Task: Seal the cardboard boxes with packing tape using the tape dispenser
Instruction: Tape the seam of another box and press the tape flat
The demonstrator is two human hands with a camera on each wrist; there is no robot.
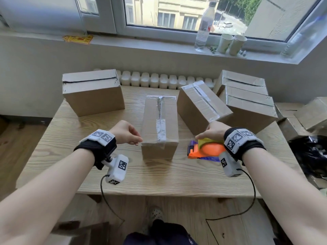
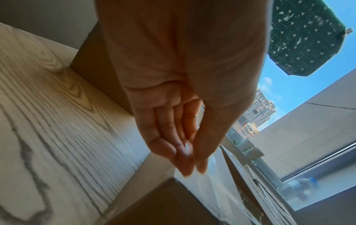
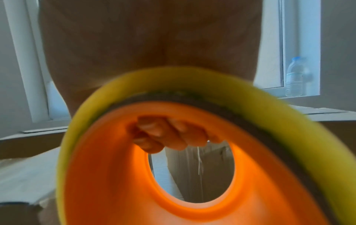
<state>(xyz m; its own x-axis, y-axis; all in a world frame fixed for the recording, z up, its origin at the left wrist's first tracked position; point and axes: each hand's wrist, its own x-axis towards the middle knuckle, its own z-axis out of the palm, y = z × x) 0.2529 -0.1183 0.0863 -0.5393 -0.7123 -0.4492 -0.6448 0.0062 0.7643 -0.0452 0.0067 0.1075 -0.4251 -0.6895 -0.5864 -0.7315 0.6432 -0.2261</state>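
Taping the near edge of the middle box [image 1: 160,124]

A strip of tape [image 1: 184,139] is stretched across it: left hand [image 1: 126,132] pinches the free end, right hand [image 1: 213,130] clamps the dispenser [image 1: 205,150]. Next, probably, press down and cut.

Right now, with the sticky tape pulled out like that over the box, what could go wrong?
1. The clear tape hangs in the air between the left hand and the tape dispenser. If it sags, it might stick to itself or land crooked on the middle box.
2. The left hand only pinches the tape's end, so it could slip free.
3. The tilted box leans close behind the right hand and might get bumped.
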